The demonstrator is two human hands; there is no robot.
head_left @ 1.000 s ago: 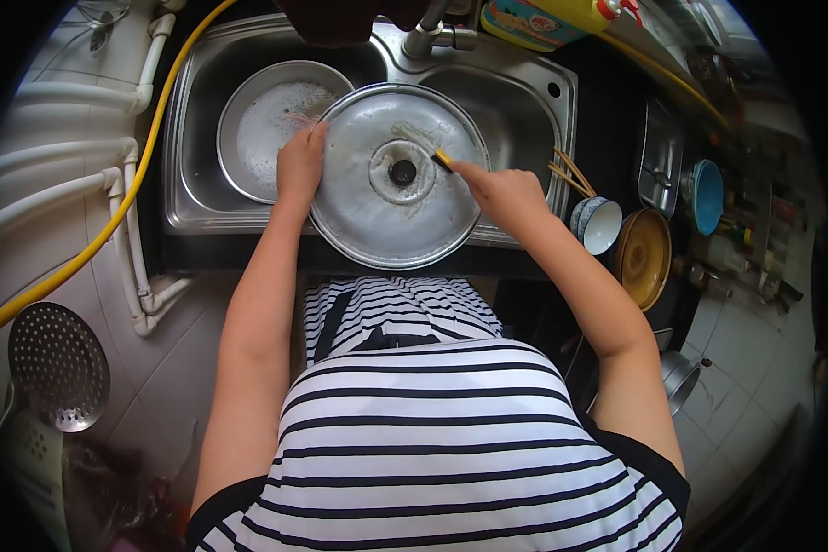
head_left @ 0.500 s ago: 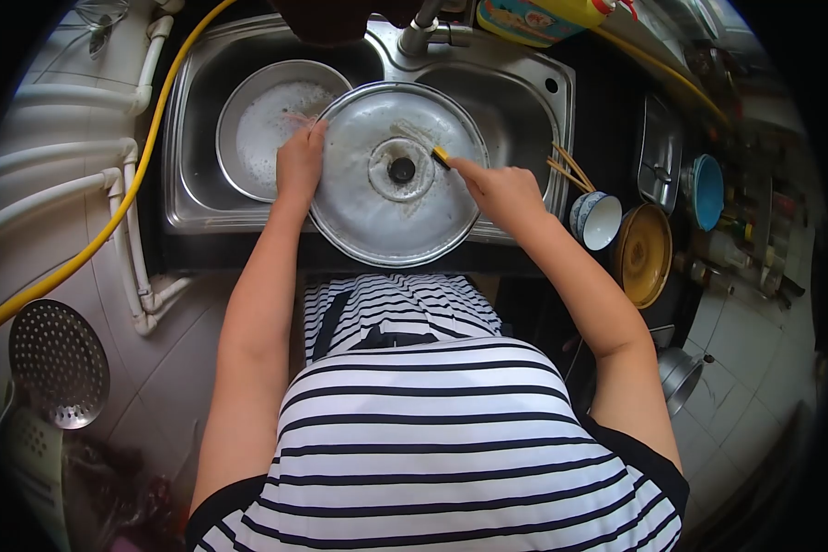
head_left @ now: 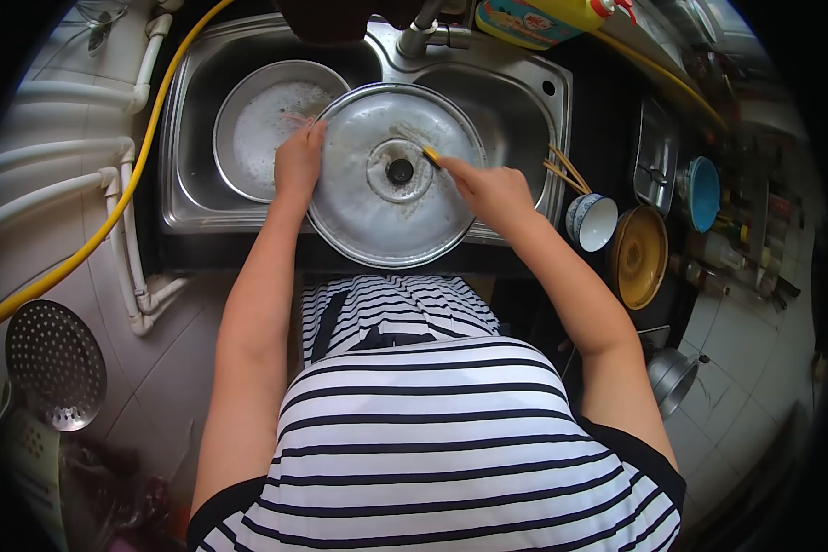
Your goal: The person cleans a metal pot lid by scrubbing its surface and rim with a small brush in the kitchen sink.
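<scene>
"What finish does the lid [head_left: 368, 219] show?"

"Metal with a soft shine, smeared dull around a smooth, dark knob [head_left: 399, 170]."

"And the sink [head_left: 182, 138]?"

"Metal too, satiny, its edges catching bright highlights; the basin [head_left: 231, 120] in it is smooth metal."

"Elsewhere?"

"A glossy plastic bottle [head_left: 534, 23], wooden-looking chopsticks [head_left: 571, 171], a bowl [head_left: 600, 223] with a shiny glaze, smooth plastic-looking pipes [head_left: 51, 196], a skimmer [head_left: 55, 363] of polished metal, and matt cloth in the person's shirt [head_left: 432, 405]."

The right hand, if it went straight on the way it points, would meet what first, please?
Probably the metal lid: the right hand points across its face, seemingly passing beyond the black knob, though depth is unclear.
</scene>
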